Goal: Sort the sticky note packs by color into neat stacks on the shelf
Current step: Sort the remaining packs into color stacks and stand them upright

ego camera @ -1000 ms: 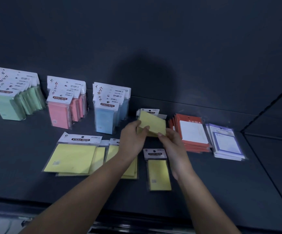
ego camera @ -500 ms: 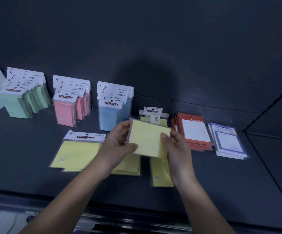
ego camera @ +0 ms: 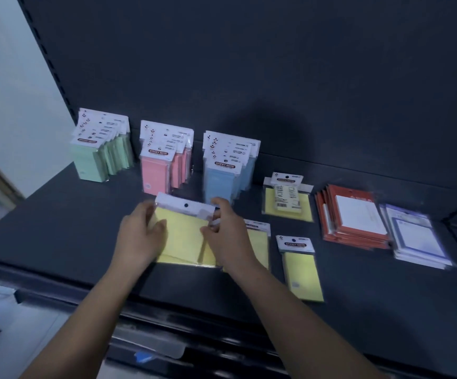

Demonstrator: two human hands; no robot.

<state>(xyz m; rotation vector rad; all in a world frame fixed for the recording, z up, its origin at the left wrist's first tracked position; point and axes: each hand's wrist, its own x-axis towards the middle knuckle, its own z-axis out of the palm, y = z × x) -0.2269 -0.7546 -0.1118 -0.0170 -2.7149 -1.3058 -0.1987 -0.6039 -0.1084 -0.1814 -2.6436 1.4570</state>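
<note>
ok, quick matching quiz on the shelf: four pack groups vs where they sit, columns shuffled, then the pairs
Things:
1. green packs
2. blue packs
3. red-bordered pads
4. wide yellow pack

Places:
A. lying flat, second from the right end
B. between both hands, front centre
C. standing at the far left
D. standing just right of the pink packs

Pairs: 1-C, 2-D, 3-A, 4-B
</note>
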